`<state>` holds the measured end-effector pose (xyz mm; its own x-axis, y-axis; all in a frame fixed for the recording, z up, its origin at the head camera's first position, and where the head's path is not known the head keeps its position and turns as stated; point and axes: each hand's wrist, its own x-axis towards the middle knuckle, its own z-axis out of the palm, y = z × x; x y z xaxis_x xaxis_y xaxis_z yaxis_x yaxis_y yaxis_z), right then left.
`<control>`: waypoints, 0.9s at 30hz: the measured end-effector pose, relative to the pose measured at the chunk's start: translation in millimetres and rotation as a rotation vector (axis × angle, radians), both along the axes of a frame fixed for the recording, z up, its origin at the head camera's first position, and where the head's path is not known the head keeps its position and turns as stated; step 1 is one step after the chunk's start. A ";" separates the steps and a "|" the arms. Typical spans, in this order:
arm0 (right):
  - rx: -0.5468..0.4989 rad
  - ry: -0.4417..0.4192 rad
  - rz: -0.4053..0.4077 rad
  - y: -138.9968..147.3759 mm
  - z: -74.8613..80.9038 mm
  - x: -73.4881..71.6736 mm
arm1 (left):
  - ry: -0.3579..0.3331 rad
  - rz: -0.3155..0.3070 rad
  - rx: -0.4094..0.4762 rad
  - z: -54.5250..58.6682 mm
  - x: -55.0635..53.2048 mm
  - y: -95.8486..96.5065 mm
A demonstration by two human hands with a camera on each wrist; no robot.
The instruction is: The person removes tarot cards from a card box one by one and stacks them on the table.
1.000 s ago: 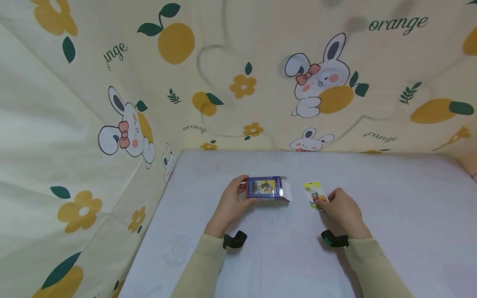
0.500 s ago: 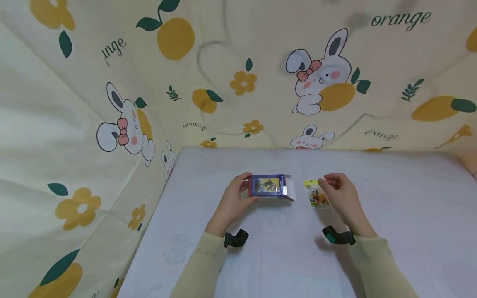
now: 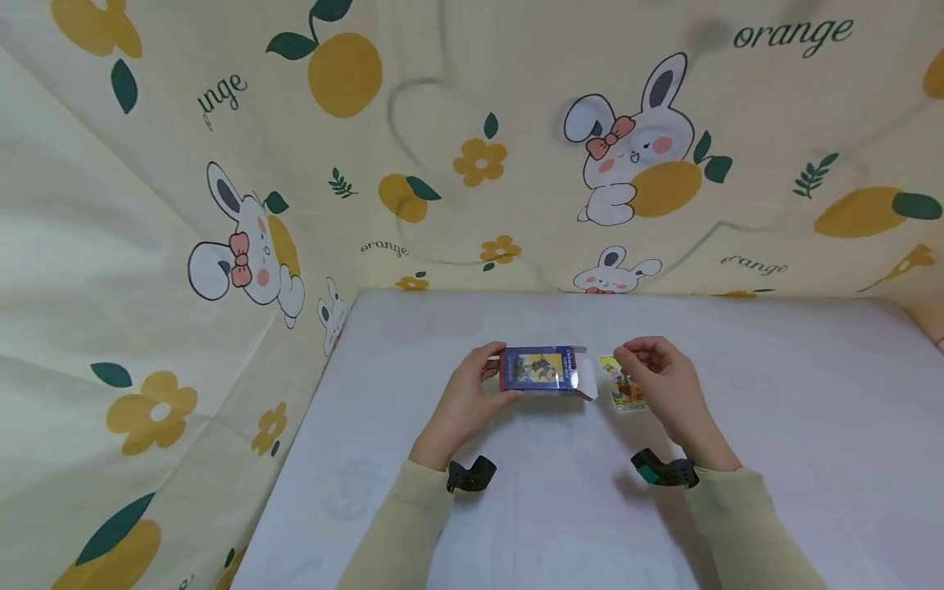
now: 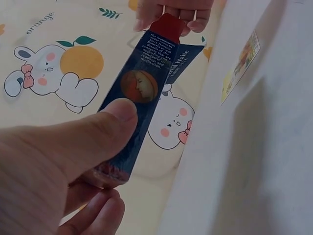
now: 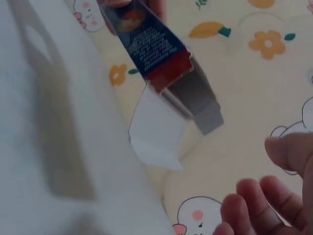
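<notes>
My left hand (image 3: 466, 397) grips a dark blue card box (image 3: 537, 369) by its closed left end, thumb along the near side. The box is raised off the table, with a picture on top. Its right end is open with the flaps out; in the right wrist view a white flap (image 5: 159, 127) hangs from the mouth. A yellow-bordered picture card (image 3: 624, 397) lies on the table right of the box. Over it hovers my right hand (image 3: 667, 389), partly covering it. In the right wrist view the thumb and loosely bent fingers stand apart with nothing between them.
A white-covered table (image 3: 546, 500) spreads under both hands. Behind it and at the left hangs a cream cloth (image 3: 442, 164) printed with rabbits and oranges. A black wrist device (image 3: 472, 475) sits on the left wrist, another (image 3: 664, 469) on the right.
The right hand has let go of the card, risen, and shifted left toward the box's mouth. The left hand has carried the box slightly right, nearer the card.
</notes>
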<state>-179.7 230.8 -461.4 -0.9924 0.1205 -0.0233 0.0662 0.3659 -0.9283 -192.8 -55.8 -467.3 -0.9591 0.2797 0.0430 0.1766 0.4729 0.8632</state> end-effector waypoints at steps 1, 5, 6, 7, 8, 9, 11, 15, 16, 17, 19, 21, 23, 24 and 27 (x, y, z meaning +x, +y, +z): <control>0.001 0.001 0.011 -1.4 0.0 0.2 | 0.001 -0.001 0.003 0.3 0.3 0.1; 0.000 -0.002 0.063 -6.8 -1.7 1.2 | -0.002 -0.009 0.003 1.3 1.5 0.8; 0.001 -0.004 0.075 -8.1 -2.6 1.2 | -0.003 -0.011 0.000 1.4 1.7 1.0; 0.000 -0.006 0.088 -9.4 -3.3 1.4 | -0.003 -0.013 -0.001 2.0 2.0 1.4; 0.000 -0.008 0.101 -10.6 -3.9 1.8 | -0.002 -0.014 -0.001 2.3 2.1 1.9; 0.004 -0.010 0.113 -11.6 -4.4 2.2 | -0.001 -0.014 -0.001 2.8 2.4 2.3; 0.003 -0.022 0.134 -13.2 -5.8 3.1 | 0.002 -0.020 0.007 2.6 2.2 3.1; -0.004 -0.045 0.160 -15.9 -8.9 4.4 | -0.002 -0.027 0.016 1.4 3.1 4.4; -0.004 -0.052 0.162 -16.7 -9.7 4.5 | -0.003 -0.028 0.016 1.1 3.6 4.6; -0.001 -0.055 0.166 -17.8 -10.1 4.6 | -0.007 -0.028 0.014 1.1 4.1 4.9; 0.010 -0.054 0.176 -19.8 -10.7 4.4 | -0.013 -0.023 0.008 1.7 5.3 5.3; 0.020 -0.053 0.185 -21.6 -10.8 4.0 | -0.015 -0.019 0.002 2.0 6.0 5.7; 0.031 -0.049 0.192 -23.3 -10.4 3.7 | -0.012 -0.016 -0.006 2.2 5.9 6.1; 0.036 -0.047 0.193 -24.0 -10.5 3.4 | -0.008 -0.015 -0.006 2.4 5.8 6.1; 0.030 -0.038 0.204 -26.0 -11.2 2.7 | 0.001 -0.015 -0.007 2.3 5.3 6.0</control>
